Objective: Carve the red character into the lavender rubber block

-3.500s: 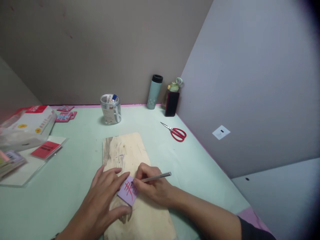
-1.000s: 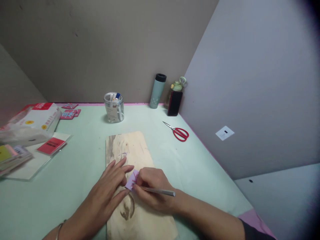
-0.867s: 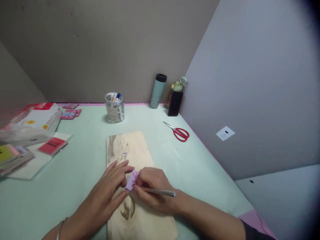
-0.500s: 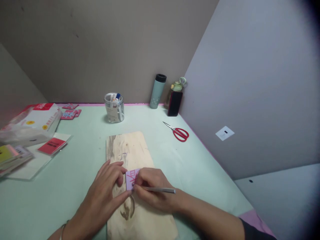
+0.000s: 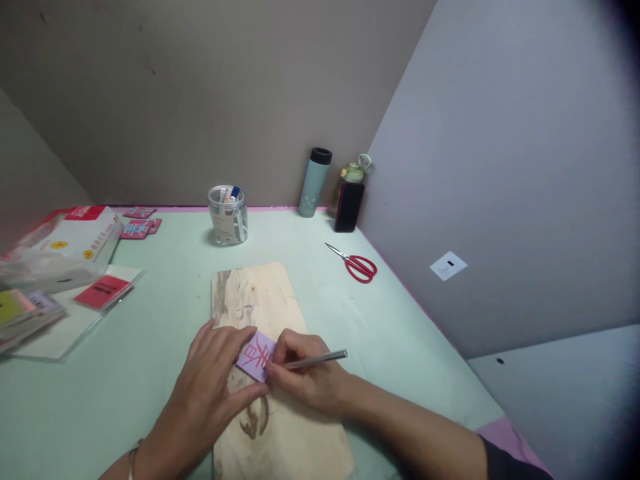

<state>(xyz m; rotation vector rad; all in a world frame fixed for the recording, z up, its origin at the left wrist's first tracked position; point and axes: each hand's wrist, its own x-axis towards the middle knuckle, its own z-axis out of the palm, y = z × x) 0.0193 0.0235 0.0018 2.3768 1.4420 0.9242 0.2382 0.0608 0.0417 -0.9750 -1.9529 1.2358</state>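
Note:
A small purple paper square (image 5: 254, 355) with red strokes lies on a pale wooden board (image 5: 280, 440) in front of me. My left hand (image 5: 210, 393) rests on the board with its fingers pressed on the paper's left edge and lower corner. My right hand (image 5: 305, 373) is closed around a thin silver knife or pen (image 5: 320, 360), its tip touching the paper's right side. Part of the paper is hidden under my fingers.
Red scissors (image 5: 357, 265) lie to the right of the board. At the back stand a clear jar of markers (image 5: 228, 216), a teal flask (image 5: 313, 183), a bottle and a dark case (image 5: 349, 207). Packets and red cards (image 5: 103, 292) lie at the left. Walls close in behind and on the right.
The purple paper has been turned on the board between my hands, and the silver tool now points up to the right. My left fingers shifted around the paper.

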